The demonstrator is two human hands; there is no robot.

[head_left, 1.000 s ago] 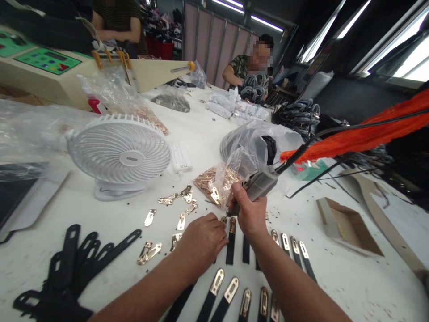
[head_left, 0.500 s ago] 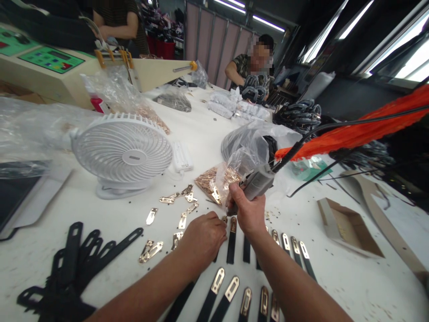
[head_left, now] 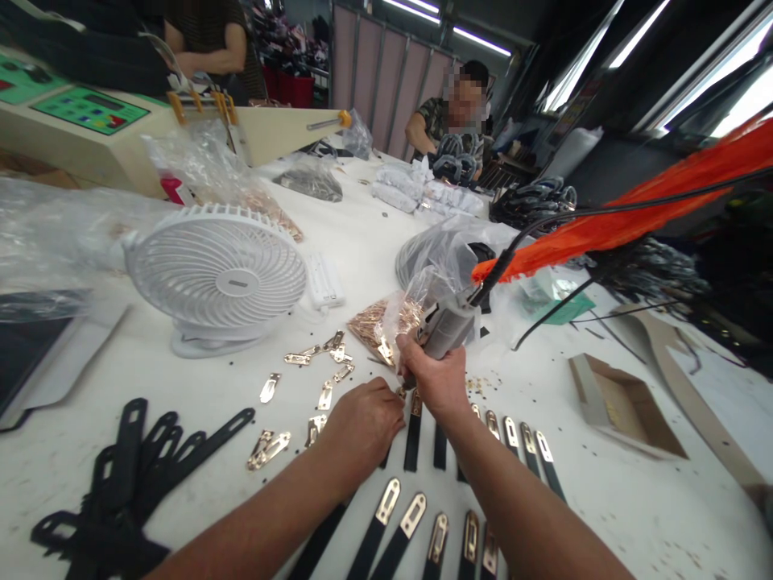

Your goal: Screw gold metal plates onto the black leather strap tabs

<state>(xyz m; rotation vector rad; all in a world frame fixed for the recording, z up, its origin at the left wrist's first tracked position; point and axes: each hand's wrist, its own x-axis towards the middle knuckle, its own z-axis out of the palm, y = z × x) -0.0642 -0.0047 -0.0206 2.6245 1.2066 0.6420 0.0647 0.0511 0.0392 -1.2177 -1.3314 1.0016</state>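
My right hand is wrapped round a grey corded electric screwdriver, tilted with its tip down. Its tip meets a small gold metal plate at the end of a black strap. My left hand is closed on that strap, its fingertips beside the tip and covering most of the strap. Just right lies another black strap with a gold end. Several more gold-tipped straps lie in a row under and past my right forearm, and a nearer row lies between my arms.
Loose gold plates lie left of my hands, near a white fan. Black straps are piled at left. A bag of gold plates and an open cardboard box stand nearby. A co-worker sits across the table.
The screwdriver's rear end and its cord have shifted left and slightly down, so the tool stands a little differently. Both hands keep their grip at the same strap end.
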